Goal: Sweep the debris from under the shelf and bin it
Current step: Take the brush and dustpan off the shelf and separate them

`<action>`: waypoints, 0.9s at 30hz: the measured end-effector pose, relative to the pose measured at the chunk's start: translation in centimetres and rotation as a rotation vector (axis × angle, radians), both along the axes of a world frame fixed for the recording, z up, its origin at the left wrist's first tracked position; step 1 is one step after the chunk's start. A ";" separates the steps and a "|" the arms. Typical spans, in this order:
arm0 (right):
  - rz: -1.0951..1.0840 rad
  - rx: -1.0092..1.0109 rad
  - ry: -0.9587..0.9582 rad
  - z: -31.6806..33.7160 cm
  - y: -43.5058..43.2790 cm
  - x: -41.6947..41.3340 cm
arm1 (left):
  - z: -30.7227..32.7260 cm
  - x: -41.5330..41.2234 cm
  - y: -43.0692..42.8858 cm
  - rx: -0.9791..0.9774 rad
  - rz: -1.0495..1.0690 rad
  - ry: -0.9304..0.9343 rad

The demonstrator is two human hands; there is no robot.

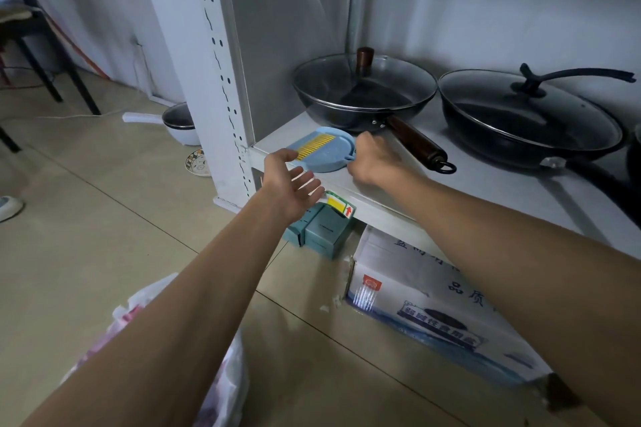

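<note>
Right hand (371, 159) clenched on the handle end of the blue dustpan (321, 152); left hand (293, 189) open, empty, just off the shelf (399, 191) front edge. Lying near the shelf's front-left corner, long axis along that edge, nearer the right.

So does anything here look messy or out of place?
Yes. White crumbs of debris lie on the floor tiles beside the cardboard box under the shelf, and the box's near corner looks torn. A small saucepan and a patterned plate also sit on the floor behind the shelf post.
</note>
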State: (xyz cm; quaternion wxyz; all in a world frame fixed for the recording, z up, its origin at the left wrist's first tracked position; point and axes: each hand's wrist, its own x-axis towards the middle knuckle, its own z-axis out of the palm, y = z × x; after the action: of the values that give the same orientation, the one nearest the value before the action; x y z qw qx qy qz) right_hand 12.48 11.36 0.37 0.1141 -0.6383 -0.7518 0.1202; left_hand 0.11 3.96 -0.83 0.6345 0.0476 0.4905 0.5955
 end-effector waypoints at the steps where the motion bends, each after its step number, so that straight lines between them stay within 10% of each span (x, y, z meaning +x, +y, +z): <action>1: 0.000 -0.003 0.009 0.0 0.1 -0.1 | -0.1 0.1 0.0 -0.009 -0.001 0.009; 27: -0.012 0.064 0.345 -2.7 -6.2 0.7 | -0.5 -0.8 -0.9 0.091 0.189 -0.011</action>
State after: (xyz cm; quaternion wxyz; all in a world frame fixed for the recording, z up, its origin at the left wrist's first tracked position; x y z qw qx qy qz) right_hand 13.20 5.13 -2.28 0.2622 -0.6086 -0.7207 0.2034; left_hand -0.73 3.09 -1.35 0.5754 0.0265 0.4615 0.6747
